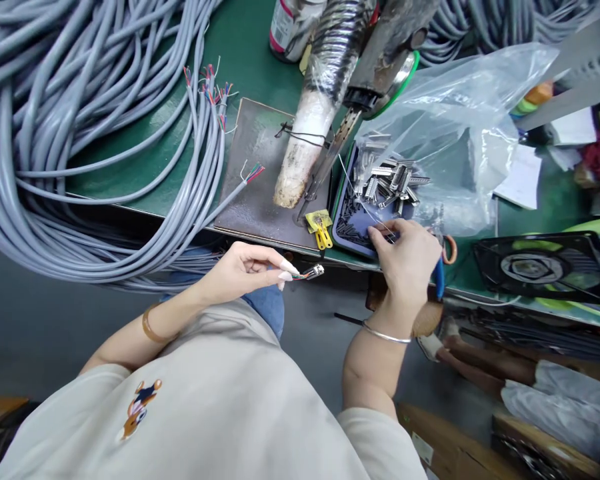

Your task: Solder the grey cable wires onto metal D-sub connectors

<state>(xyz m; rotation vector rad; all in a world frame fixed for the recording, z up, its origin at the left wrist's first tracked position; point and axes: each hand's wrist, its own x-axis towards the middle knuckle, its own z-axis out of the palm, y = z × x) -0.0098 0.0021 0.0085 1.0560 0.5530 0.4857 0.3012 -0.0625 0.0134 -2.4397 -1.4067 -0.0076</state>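
My left hand (253, 270) pinches the coloured wires just behind a small metal-ended connector (314, 271), held out past the table's front edge. My right hand (407, 250) reaches over the front of a blue tray (350, 245), its thumb and fingers closed around a thin silvery wire (353, 180) that slants up to the left. Beneath the fingertips lie many short black tubes (355, 217). Shiny metal connectors (395, 180) are heaped in the tray behind them. What else the right fingertips touch is hidden.
Bundles of grey cable (80, 133) cover the table's left side. A foil-wrapped duct (315, 113) and a metal arm (337, 147) come down over a brown board (265, 217). To the right are a plastic bag (460, 133), scissors (449, 250) and a black fan (545, 267).
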